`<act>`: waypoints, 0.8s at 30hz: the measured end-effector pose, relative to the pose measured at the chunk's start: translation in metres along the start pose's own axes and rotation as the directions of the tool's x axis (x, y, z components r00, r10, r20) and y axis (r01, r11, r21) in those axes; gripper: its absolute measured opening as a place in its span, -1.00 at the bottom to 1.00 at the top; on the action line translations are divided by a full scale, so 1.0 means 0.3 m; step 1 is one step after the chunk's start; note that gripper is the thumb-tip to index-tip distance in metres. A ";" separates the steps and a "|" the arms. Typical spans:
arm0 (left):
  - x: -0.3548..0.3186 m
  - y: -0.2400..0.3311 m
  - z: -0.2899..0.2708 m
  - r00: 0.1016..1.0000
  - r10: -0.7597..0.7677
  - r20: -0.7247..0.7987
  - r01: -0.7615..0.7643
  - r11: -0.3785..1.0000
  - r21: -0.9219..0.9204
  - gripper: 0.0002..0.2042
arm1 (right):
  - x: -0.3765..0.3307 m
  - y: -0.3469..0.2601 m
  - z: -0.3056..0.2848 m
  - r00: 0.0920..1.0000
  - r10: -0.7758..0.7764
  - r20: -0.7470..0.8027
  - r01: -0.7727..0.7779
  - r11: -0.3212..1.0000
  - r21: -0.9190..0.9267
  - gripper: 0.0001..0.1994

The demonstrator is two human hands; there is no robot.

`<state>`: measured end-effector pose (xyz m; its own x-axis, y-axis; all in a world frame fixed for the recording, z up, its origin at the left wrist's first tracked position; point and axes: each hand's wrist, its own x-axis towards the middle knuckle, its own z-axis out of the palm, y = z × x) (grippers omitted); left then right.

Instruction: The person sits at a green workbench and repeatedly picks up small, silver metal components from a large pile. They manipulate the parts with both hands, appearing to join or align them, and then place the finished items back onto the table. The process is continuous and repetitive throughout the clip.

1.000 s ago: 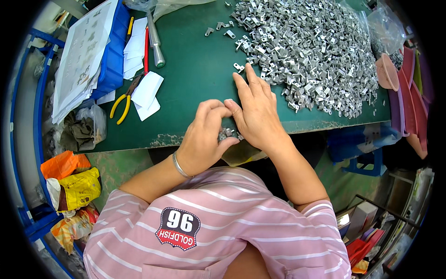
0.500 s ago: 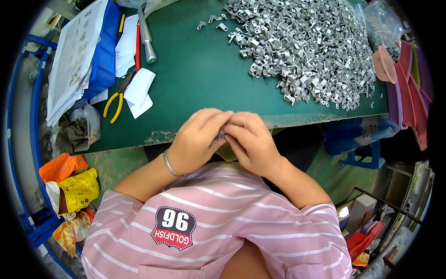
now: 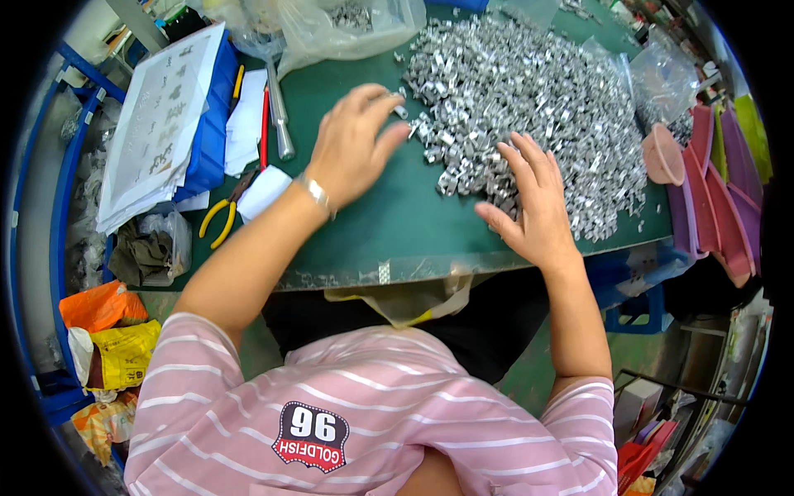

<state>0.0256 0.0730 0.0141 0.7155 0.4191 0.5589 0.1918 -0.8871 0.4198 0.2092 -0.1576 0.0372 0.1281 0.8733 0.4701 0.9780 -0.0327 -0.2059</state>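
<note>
A large heap of small shiny metal clips [image 3: 529, 91] covers the right half of the green table [image 3: 364, 223]. My left hand [image 3: 351, 145] is stretched out over the table with its fingertips at the left edge of the heap, fingers apart. My right hand [image 3: 533, 202] lies flat, fingers spread, on the near edge of the heap. Neither hand visibly holds anything. A metal bracelet [image 3: 316, 194] sits on my left wrist.
Yellow-handled pliers [image 3: 219, 219], a red pen [image 3: 265, 124], a metal rod [image 3: 277, 112] and white paper slips lie at the left, beside a blue bin [image 3: 211, 124] topped with a printed sheet. Clear plastic bags sit at the back and right, with pink trays [image 3: 711, 190] at the right edge.
Both hands have left the table's near edge, where they were joined together, and moved forward and apart onto the heap of clips. The view has tilted forward.
</note>
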 end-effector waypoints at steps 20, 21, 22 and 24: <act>0.035 0.022 0.195 0.943 -0.212 0.255 0.311 0.832 -0.459 -0.64 | 0.125 0.019 0.170 0.975 -0.222 0.015 0.221 0.973 0.059 -0.20; -0.002 0.051 0.175 0.945 -0.242 0.218 0.314 0.855 -0.413 -0.66 | 0.134 -0.005 0.180 0.973 -0.233 -0.004 0.232 0.969 0.079 -0.22; -0.036 0.071 0.157 0.937 -0.287 0.201 0.346 0.847 -0.403 -0.67 | 0.139 -0.032 0.183 0.969 -0.245 -0.013 0.245 0.964 0.105 -0.25; -0.110 0.082 0.129 0.886 -0.408 0.220 0.462 0.743 -0.484 -0.67 | 0.137 -0.094 0.199 0.962 -0.273 -0.005 0.270 0.947 0.172 -0.25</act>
<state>0.0328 0.0299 -0.0218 0.7036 0.6906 0.1672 0.1475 -0.3721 0.9164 0.1770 -0.0918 0.0111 -0.1429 0.8465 0.5128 0.9328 0.2885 -0.2162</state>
